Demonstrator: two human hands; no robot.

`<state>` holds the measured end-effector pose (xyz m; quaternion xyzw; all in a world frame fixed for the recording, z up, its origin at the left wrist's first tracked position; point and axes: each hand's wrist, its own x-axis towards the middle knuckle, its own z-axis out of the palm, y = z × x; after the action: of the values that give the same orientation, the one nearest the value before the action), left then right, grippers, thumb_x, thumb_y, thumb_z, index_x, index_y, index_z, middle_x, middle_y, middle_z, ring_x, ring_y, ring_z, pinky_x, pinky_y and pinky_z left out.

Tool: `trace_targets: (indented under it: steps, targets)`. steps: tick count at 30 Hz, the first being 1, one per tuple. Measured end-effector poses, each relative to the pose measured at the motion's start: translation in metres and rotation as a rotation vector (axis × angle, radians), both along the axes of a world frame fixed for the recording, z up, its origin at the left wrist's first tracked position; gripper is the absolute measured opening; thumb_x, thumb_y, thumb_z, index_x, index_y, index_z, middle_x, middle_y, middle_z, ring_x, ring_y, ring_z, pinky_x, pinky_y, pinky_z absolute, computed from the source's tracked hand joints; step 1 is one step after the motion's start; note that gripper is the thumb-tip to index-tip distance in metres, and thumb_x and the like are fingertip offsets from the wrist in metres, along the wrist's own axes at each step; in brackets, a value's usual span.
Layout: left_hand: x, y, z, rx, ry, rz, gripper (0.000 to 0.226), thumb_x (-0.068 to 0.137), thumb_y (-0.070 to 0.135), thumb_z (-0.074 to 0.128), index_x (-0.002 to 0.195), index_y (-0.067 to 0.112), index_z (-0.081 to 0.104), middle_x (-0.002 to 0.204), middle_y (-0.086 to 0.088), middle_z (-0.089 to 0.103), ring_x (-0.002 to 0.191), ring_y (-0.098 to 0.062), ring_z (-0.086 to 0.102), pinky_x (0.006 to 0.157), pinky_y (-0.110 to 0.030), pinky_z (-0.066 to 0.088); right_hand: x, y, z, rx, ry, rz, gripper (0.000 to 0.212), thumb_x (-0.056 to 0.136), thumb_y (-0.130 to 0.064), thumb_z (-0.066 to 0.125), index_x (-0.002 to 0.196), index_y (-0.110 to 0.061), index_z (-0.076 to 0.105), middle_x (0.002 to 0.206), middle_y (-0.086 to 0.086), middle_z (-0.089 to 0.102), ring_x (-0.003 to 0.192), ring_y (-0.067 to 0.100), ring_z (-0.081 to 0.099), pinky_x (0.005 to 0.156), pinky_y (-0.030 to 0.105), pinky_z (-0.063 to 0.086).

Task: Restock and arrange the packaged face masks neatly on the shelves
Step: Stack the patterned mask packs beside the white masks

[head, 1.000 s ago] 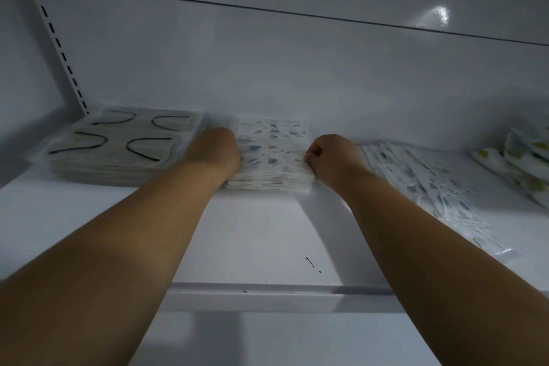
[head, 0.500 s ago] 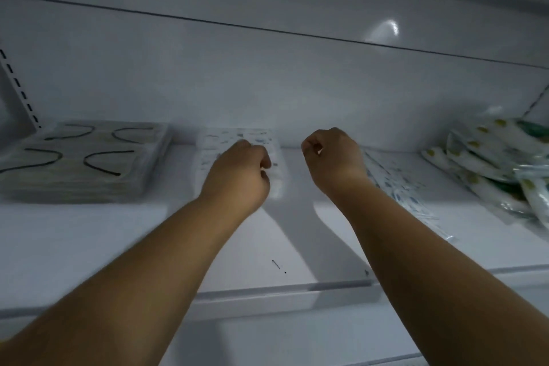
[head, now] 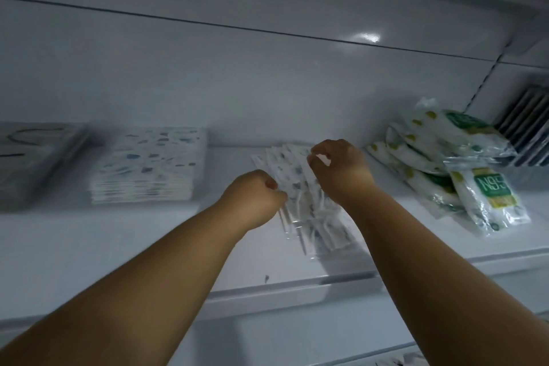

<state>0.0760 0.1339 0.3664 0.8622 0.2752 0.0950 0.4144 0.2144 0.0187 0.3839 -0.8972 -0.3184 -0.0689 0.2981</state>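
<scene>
On the white shelf (head: 118, 249), a loose fan of clear-wrapped masks (head: 309, 211) is lying mid-shelf. The left hand (head: 252, 199) is curling against its left edge, the right hand (head: 338, 169) is hooking over its far end; can't tell if either actually grips. Left of the fan a tidy speckled stack (head: 148, 166) is sitting, right of it the green N95 packs (head: 463, 163) are slumping.
</scene>
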Motion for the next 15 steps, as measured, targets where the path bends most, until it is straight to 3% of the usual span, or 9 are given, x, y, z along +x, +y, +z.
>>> trace_targets:
  steps: [2, 3, 7, 10, 12, 14, 15]
  targets:
    - [0.017, -0.008, 0.002, -0.131, -0.025, 0.107, 0.031, 0.081, 0.039, 0.068, 0.099, 0.016, 0.058, 0.100, -0.006, 0.067, 0.092, -0.023, 0.067, 0.086, -0.039, 0.055, 0.019, -0.007, -0.008, -0.261, 0.104, -0.022, 0.044, 0.097, -0.047, 0.052, 0.133, -0.024, 0.057, 0.138, 0.006, 0.053, 0.123, 0.027, 0.053, 0.104, 0.035, 0.042]
    - [0.025, -0.012, 0.003, -0.240, -0.068, 0.184, 0.036, 0.076, 0.041, 0.068, 0.098, 0.015, 0.058, 0.105, -0.010, 0.069, 0.094, -0.028, 0.069, 0.087, -0.042, 0.058, 0.026, -0.007, -0.012, -0.355, 0.179, -0.022, 0.046, 0.097, -0.050, 0.049, 0.135, -0.024, 0.054, 0.140, 0.007, 0.052, 0.125, 0.030, 0.052, 0.106, 0.037, 0.041]
    - [0.054, -0.020, 0.003, -0.704, -0.270, 0.422, 0.041, 0.073, 0.031, 0.072, 0.102, 0.002, 0.067, 0.103, -0.022, 0.073, 0.086, -0.039, 0.073, 0.083, -0.059, 0.058, 0.035, -0.007, -0.024, -0.361, 0.222, 0.084, 0.034, 0.096, -0.044, 0.042, 0.112, -0.024, 0.064, 0.122, 0.007, 0.064, 0.109, 0.031, 0.060, 0.097, 0.040, 0.049]
    - [0.067, -0.019, -0.005, -0.717, -0.307, 0.548, 0.059, 0.059, 0.037, 0.076, 0.105, 0.000, 0.067, 0.103, -0.023, 0.072, 0.089, -0.040, 0.071, 0.085, -0.058, 0.058, 0.035, -0.017, -0.019, -0.241, 0.243, 0.211, 0.032, 0.100, -0.031, 0.045, 0.122, -0.021, 0.066, 0.127, 0.006, 0.062, 0.111, 0.029, 0.060, 0.096, 0.036, 0.048]
    - [0.070, -0.022, -0.005, -0.685, -0.302, 0.582, 0.057, 0.065, 0.035, 0.079, 0.106, -0.002, 0.066, 0.102, -0.023, 0.071, 0.089, -0.040, 0.071, 0.085, -0.056, 0.059, 0.041, -0.024, -0.020, -0.194, 0.248, 0.172, 0.033, 0.099, -0.035, 0.046, 0.126, -0.025, 0.062, 0.131, 0.003, 0.059, 0.119, 0.027, 0.056, 0.101, 0.036, 0.044]
    - [0.074, -0.026, -0.004, -0.625, -0.277, 0.596, 0.047, 0.078, 0.033, 0.079, 0.106, -0.003, 0.065, 0.099, -0.021, 0.070, 0.086, -0.037, 0.071, 0.078, -0.045, 0.061, 0.042, -0.029, -0.022, -0.183, 0.354, 0.197, 0.025, 0.094, -0.040, 0.047, 0.113, -0.035, 0.062, 0.120, 0.001, 0.064, 0.115, 0.028, 0.059, 0.101, 0.043, 0.047]
    - [0.076, -0.028, -0.003, -0.578, -0.261, 0.599, 0.041, 0.083, 0.030, 0.077, 0.104, -0.002, 0.064, 0.097, -0.019, 0.069, 0.083, -0.033, 0.069, 0.070, -0.036, 0.060, 0.041, -0.029, -0.025, -0.145, 0.430, 0.235, 0.017, 0.090, -0.036, 0.047, 0.098, -0.035, 0.062, 0.107, 0.001, 0.067, 0.105, 0.029, 0.064, 0.093, 0.045, 0.052]
